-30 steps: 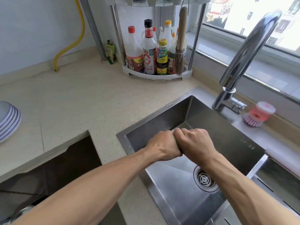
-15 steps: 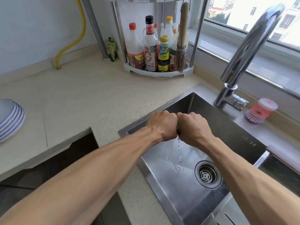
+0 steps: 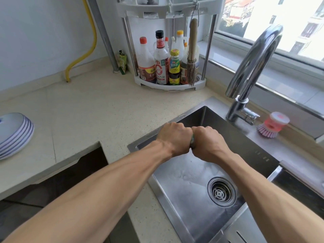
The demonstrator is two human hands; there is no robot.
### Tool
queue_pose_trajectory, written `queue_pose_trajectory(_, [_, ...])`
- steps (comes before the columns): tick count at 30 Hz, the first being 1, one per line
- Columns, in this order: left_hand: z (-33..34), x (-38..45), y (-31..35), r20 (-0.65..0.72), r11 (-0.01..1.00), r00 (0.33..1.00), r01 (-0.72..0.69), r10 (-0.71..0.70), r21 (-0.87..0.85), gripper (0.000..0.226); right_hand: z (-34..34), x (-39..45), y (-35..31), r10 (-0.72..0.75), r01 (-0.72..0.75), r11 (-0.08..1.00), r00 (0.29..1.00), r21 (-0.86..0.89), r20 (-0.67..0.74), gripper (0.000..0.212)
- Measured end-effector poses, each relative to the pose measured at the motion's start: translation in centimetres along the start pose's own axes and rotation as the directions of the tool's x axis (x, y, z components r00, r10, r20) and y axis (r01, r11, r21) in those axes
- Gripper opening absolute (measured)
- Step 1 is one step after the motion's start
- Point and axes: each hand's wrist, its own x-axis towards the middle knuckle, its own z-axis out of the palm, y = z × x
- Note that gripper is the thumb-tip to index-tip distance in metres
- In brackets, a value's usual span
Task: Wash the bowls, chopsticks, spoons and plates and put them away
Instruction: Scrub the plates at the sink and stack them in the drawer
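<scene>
Green cloth, just a sliver showing, is clenched between the left hand and right hand, fists touching over the sink. Soft, wet and light by the look, it wants gripping at both ends. Stacked plates, likely fragile, sit well left of the sink.

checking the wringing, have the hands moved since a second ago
Yes. Both hands went from mid-basin up and back to the sink's far-left rim, away from the drain.

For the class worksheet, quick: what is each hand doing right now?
Left hand: fist gripping the green cloth.
Right hand: fist gripping the same cloth.
</scene>
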Motion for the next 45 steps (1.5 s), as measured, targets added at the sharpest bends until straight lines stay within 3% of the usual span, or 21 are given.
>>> queue_pose_trajectory(3, [-0.5, -0.3, 0.0, -0.028, 0.996, 0.997, -0.066, 0.068, 0.062, 0.017, -0.4, -0.5, 0.0, 0.006, -0.007, 0.999, 1.000, 0.036, 0.014, 0.015])
queue_pose_trajectory(7, [-0.8, -0.9, -0.1, -0.111, 0.993, 0.987, -0.119, 0.121, 0.023, 0.011, -0.9, -1.1, -0.4, 0.011, -0.015, 0.996, 0.999, 0.083, 0.040, 0.014])
queue_pose_trajectory(9, [-1.1, -1.1, -0.2, -0.052, 0.997, 0.996, -0.076, 0.076, -0.012, 0.006, -1.1, -1.5, -0.6, 0.019, -0.023, 0.996, 0.999, 0.087, 0.049, 0.015])
queue_pose_trajectory(11, [-0.9, -1.3, -0.5, 0.111, 0.984, 0.994, 0.012, 0.008, -0.178, 0.024, -1.1, -2.0, -0.4, 0.007, -0.017, 0.993, 0.996, 0.114, 0.088, 0.031])
queue_pose_trajectory(12, [-0.9, -1.6, -0.9, 0.204, 0.937, 0.979, 0.073, -0.002, -0.341, 0.040, -1.2, -2.3, -0.2, -0.009, -0.012, 0.985, 0.993, 0.173, 0.118, 0.042])
queue_pose_trajectory(14, [-0.7, -2.5, -1.7, 0.322, 0.735, 0.947, 0.224, -0.008, -0.641, 0.060, -1.6, -3.1, 0.0, -0.046, -0.033, 0.916, 0.982, 0.399, 0.186, 0.056])
queue_pose_trajectory(16, [-0.9, -3.7, -2.5, 0.373, 0.531, 0.928, 0.326, -0.020, -0.782, 0.059, -1.9, -3.5, 0.3, -0.073, -0.060, 0.798, 0.978, 0.600, 0.194, 0.056])
queue_pose_trajectory(18, [-1.0, -4.4, -3.2, 0.391, 0.394, 0.920, 0.367, -0.021, -0.842, 0.046, -1.8, -3.3, 0.7, -0.057, -0.040, 0.743, 0.991, 0.668, 0.123, 0.047])
queue_pose_trajectory(21, [-2.0, -5.6, -4.6, 0.371, 0.319, 0.927, 0.367, -0.050, -0.874, 0.012, -1.8, -3.0, 0.2, -0.031, -0.015, 0.754, 0.998, 0.657, 0.058, 0.044])
queue_pose_trajectory(25, [-3.0, -7.1, -7.4, 0.386, 0.196, 0.900, 0.423, -0.203, -0.884, 0.031, -2.0, -2.3, -2.3, -0.039, 0.068, 0.804, 0.997, 0.590, -0.061, 0.032])
queue_pose_trajectory(27, [-3.2, -7.9, -9.1, 0.349, 0.204, 0.877, 0.427, -0.330, -0.881, 0.039, -2.3, -1.8, -3.8, -0.019, 0.083, 0.839, 0.992, 0.538, -0.124, 0.035])
queue_pose_trajectory(30, [-2.7, -9.4, -13.0, 0.247, 0.207, 0.798, 0.417, -0.550, -0.885, 0.044, -2.9, -0.7, -6.2, 0.020, 0.054, 0.867, 0.990, 0.495, -0.142, 0.041])
queue_pose_trajectory(32, [-2.8, -10.9, -15.5, 0.254, 0.101, 0.750, 0.392, -0.610, -0.914, 0.044, -3.5, -0.1, -8.1, -0.022, 0.067, 0.892, 0.994, 0.447, -0.104, 0.043])
queue_pose_trajectory(34, [-3.3, -12.8, -18.0, 0.288, -0.046, 0.733, 0.332, -0.616, -0.942, 0.038, -3.9, 0.9, -11.0, -0.047, 0.086, 0.833, 0.995, 0.547, -0.085, 0.033])
queue_pose_trajectory(35, [-3.8, -13.8, -18.9, 0.302, -0.094, 0.734, 0.311, -0.608, -0.946, 0.034, -4.0, 1.5, -12.6, -0.032, 0.064, 0.752, 0.998, 0.656, -0.060, 0.025])
queue_pose_trajectory(37, [-4.3, -15.4, -20.8, 0.301, -0.154, 0.733, 0.262, -0.611, -0.953, 0.031, -3.9, 2.9, -16.0, -0.003, -0.023, 0.570, 1.000, 0.822, 0.030, 0.014])
queue_pose_trajectory(38, [-4.4, -16.2, -22.2, 0.297, -0.175, 0.725, 0.241, -0.621, -0.955, 0.031, -3.7, 3.8, -18.0, -0.026, -0.058, 0.537, 0.996, 0.842, 0.085, 0.012])
queue_pose_trajectory(40, [-4.8, -17.6, -24.5, 0.300, -0.183, 0.716, 0.239, -0.630, -0.954, 0.034, -3.4, 5.1, -21.5, -0.127, -0.065, 0.649, 0.973, 0.758, 0.192, 0.056])
queue_pose_trajectory(42, [-5.0, -19.2, -27.2, 0.294, -0.146, 0.732, 0.260, -0.614, -0.954, 0.036, -3.0, 6.5, -25.9, -0.252, 0.051, 0.767, 0.941, 0.640, 0.226, 0.105])
queue_pose_trajectory(44, [-5.4, -20.5, -29.6, 0.288, -0.104, 0.753, 0.283, -0.592, -0.954, 0.034, -2.0, 7.6, -29.7, -0.358, 0.170, 0.807, 0.902, 0.566, 0.240, 0.115])
queue_pose_trajectory(45, [-5.5, -21.2, -30.8, 0.286, -0.098, 0.763, 0.283, -0.579, -0.954, 0.036, -1.3, 8.3, -31.4, -0.402, 0.197, 0.798, 0.878, 0.569, 0.259, 0.102])
